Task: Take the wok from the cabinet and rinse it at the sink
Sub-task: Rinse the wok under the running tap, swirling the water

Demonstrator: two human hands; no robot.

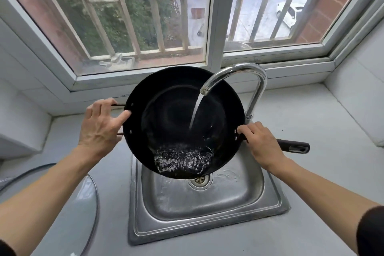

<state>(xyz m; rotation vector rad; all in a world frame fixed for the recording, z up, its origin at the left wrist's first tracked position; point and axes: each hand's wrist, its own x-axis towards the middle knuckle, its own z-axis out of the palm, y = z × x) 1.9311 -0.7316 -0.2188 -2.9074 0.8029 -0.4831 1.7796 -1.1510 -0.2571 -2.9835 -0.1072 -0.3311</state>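
A: Where is the wok?

B: The black wok (178,118) is held over the far half of the steel sink (268,197), tilted toward the near side. Water has pooled and churns at its low near edge, just above the drain (200,181).

A: And the water?

B: The chrome faucet (249,77) arches over the wok from the right, and 1 stream (196,110) falls from its spout into the pan.

A: What are the 2 hands doing?

B: The left hand (101,124) is at the wok's left rim, fingers curled around the small loop handle there, with the thumb stretched along the rim's outside. The right hand (261,143) is closed over the long black handle (295,146) right where it meets the rim; the handle's end sticks out to the right past the hand.

A: Anything else nearby?

B: A glass lid (91,203) lies on the grey counter (322,162) at near left, just beside the sink. A barred window (145,16) runs along the far side.
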